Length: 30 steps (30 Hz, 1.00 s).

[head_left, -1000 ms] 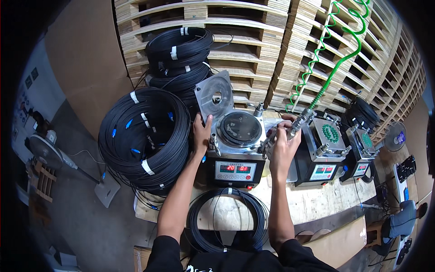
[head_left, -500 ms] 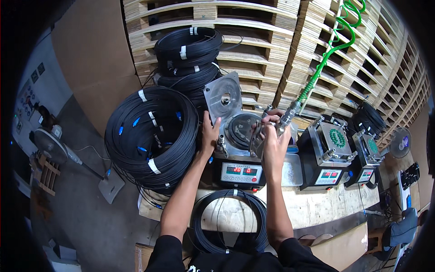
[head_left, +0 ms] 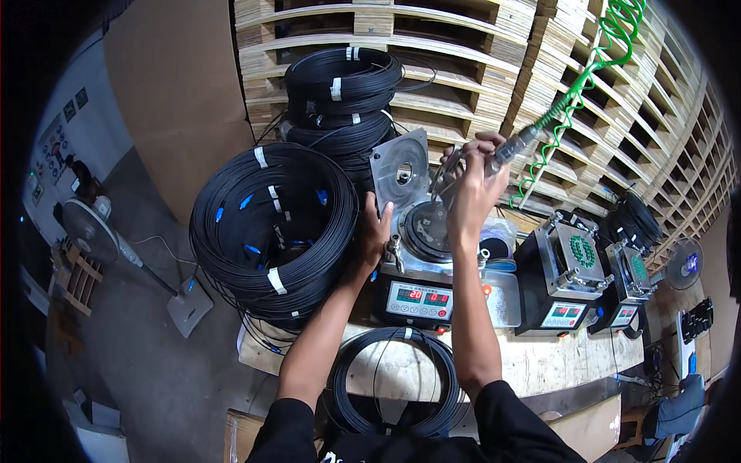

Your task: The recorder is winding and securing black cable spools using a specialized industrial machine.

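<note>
My left hand point(head_left: 377, 231) grips the lower edge of a square metal plate point(head_left: 390, 163) with a round hole in its middle. The plate is tilted up behind a polishing machine point(head_left: 417, 299) with a lit display. In my right hand point(head_left: 482, 181) is a metal air blow gun point(head_left: 505, 153), fed by a green coiled hose point(head_left: 567, 99). The gun is above the machine's round dark disc point(head_left: 429, 231), pointing toward the plate. The right hand partly hides its trigger and nozzle.
A large coil of black cable point(head_left: 274, 231) with blue connectors stands left of the machine; more coils point(head_left: 343, 85) are stacked behind. Another coil point(head_left: 394, 336) lies at the table's front edge. To the right are a clear tray point(head_left: 505, 305) and two similar machines point(head_left: 563, 270). Wooden pallets point(head_left: 432, 46) rise behind.
My right hand has lifted the blow gun up from over the disc toward the plate. The left hand stays at the plate. The whole view has shifted slightly.
</note>
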Available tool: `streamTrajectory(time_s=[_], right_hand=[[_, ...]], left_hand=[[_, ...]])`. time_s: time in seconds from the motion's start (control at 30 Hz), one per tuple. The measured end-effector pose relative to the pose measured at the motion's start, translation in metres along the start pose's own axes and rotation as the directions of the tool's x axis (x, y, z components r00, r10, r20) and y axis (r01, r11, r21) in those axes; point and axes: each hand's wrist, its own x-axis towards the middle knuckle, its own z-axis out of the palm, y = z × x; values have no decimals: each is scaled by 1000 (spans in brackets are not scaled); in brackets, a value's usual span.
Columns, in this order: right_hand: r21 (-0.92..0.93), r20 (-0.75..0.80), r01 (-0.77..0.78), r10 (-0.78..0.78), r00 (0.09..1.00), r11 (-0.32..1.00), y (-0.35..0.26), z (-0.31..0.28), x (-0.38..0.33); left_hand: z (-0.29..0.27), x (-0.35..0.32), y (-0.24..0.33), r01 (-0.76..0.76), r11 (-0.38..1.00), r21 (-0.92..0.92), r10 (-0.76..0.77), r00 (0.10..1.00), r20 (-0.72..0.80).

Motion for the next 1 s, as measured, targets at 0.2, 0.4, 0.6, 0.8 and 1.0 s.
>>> streamTrajectory(time_s=[0.2,0.4,0.6,0.8,1.0], right_hand=[[-79,-54,86,-90,994,993,29,-14,29],[-376,42,-54,75,996,925,21,-42,7],[-358,5,-95,104,995,929,7,-54,0],[-411,6,-94,106,994,907,-32,-83,-27],[-383,13,-214,237,971,899,-48,-95,-30]], left_hand=[[0,-2,-2,-101,995,-19,101,995,-8],[2,2,-21,-154,988,-29,153,987,-41],[11,2,-16,-221,968,-120,211,973,-88],[9,-1,-14,-280,960,21,280,945,-169],[7,0,-13,-209,974,-92,202,976,-80]])
